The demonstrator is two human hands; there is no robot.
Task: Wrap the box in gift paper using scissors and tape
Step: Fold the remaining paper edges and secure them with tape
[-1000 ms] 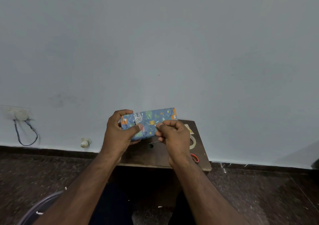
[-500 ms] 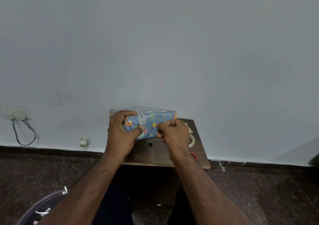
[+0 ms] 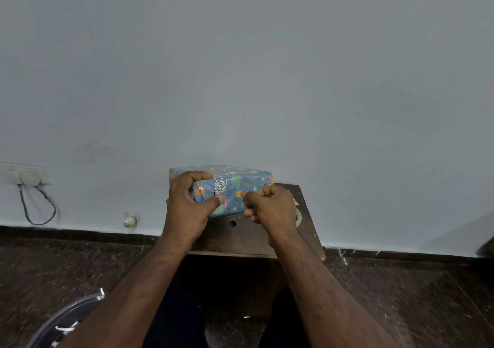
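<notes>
The wrapped box [image 3: 240, 184], covered in blue animal-print gift paper, lies at the back of a small brown wooden table [image 3: 248, 238], close to the wall. My left hand [image 3: 187, 203] grips its left end, fingers over the top and thumb on the front face. My right hand [image 3: 270, 206] is curled at the front right of the box and pinches the paper there with thumb and forefinger. A tape roll [image 3: 299, 215] peeks out on the table just right of that hand. No scissors show.
The table has a round hole [image 3: 232, 224] near its middle. A wall socket with a hanging cable [image 3: 24, 176] and a small white fitting [image 3: 131, 219] are at the left. A clear plastic tub [image 3: 64, 321] stands on the dark floor, lower left.
The box, held up and tilted toward me a second ago, has come down flat onto the table. Both hands went down with it and kept their hold.
</notes>
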